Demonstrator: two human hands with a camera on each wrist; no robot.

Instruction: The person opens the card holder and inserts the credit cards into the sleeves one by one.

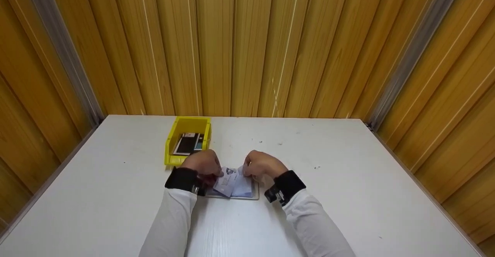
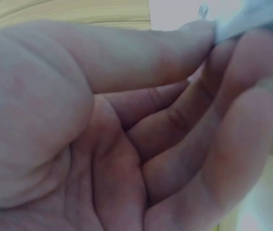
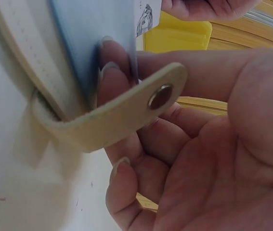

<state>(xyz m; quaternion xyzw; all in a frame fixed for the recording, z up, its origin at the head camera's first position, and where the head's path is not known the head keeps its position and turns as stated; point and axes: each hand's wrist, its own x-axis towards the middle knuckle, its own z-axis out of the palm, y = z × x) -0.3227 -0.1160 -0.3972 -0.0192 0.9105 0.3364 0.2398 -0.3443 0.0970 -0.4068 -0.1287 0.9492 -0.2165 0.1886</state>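
Observation:
A card holder with a cream cover (image 1: 256,192) and clear bluish sleeves (image 1: 243,187) lies open on the white table between both hands. My left hand (image 1: 202,162) pinches a white printed card (image 1: 225,183) between thumb and fingers, tilted over the sleeves. In the left wrist view the card's edge (image 2: 252,18) shows at the thumb tip. My right hand (image 1: 265,165) pinches the upper edge of a sleeve, thumb on one side and fingertips behind it. The right wrist view shows the holder's strap (image 3: 112,120) with a metal snap (image 3: 160,96), loose in front of these fingers.
Behind the left hand stands a yellow bin (image 1: 169,148) with several flat items inside, among them a black one (image 1: 187,144). The white table (image 1: 348,195) reaches back to a wood-patterned wall (image 1: 251,48), with similar walls on both sides.

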